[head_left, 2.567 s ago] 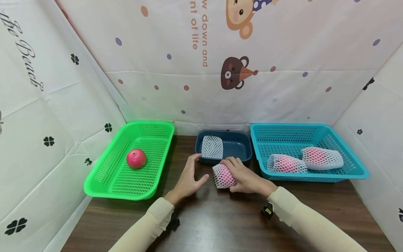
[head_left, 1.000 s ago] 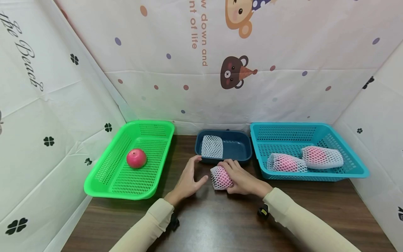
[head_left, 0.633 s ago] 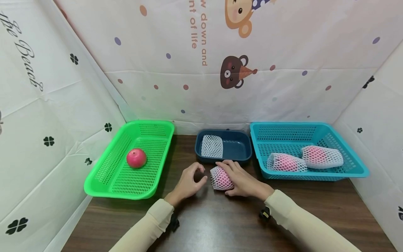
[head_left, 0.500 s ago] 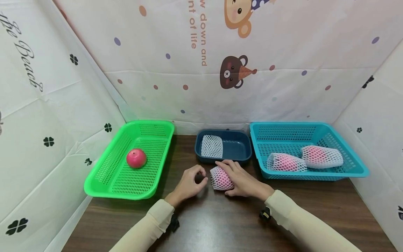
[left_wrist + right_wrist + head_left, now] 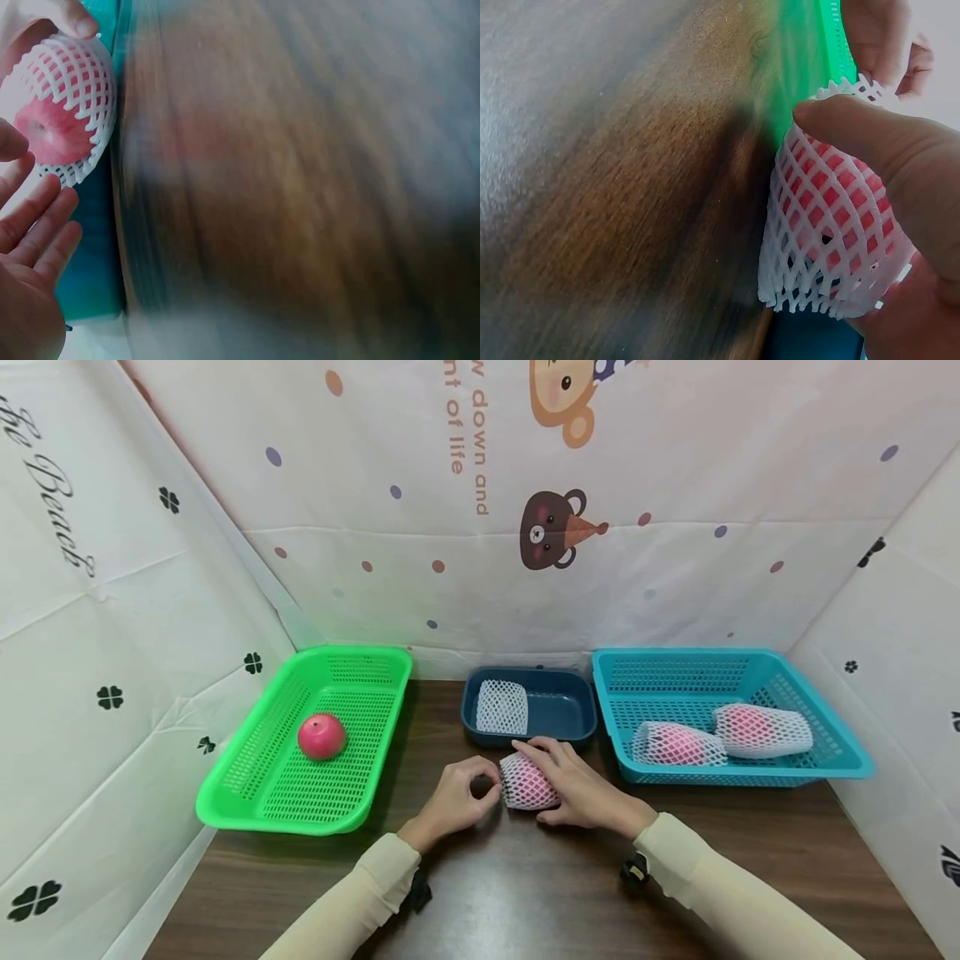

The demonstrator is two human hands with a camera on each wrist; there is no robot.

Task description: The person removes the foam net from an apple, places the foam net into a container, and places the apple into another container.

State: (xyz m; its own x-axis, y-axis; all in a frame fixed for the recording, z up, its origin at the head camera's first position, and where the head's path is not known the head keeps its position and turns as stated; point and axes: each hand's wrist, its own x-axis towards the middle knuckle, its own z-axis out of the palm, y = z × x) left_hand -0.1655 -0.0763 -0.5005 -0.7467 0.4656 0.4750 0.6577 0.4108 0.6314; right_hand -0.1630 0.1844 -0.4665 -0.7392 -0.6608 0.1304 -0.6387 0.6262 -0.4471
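A pink-red apple [image 5: 56, 131] sits inside a white foam net sleeve [image 5: 527, 785] at the middle of the table, in front of the dark blue tray. My right hand [image 5: 583, 787] grips the sleeved apple from the right; in the right wrist view its thumb lies along the netting. At the sleeve's left end, my left hand [image 5: 457, 795] pinches the net's edge between thumb and index finger. Its other fingers are loosely extended in the left wrist view. The apple's dimpled end shows through the net's open end there.
The dark blue tray [image 5: 561, 717] holds flat white foam nets [image 5: 502, 707]. At left, a green basket [image 5: 375, 752] contains one bare apple [image 5: 322, 737]. The turquoise basket [image 5: 660, 693] at right holds two netted apples. Patterned cloth walls [image 5: 420, 585] enclose the table.
The left hand's thumb and index finger have closed together and moved right to the sleeve's edge. The right hand brought the sleeved apple slightly left earlier, then kept its grip.
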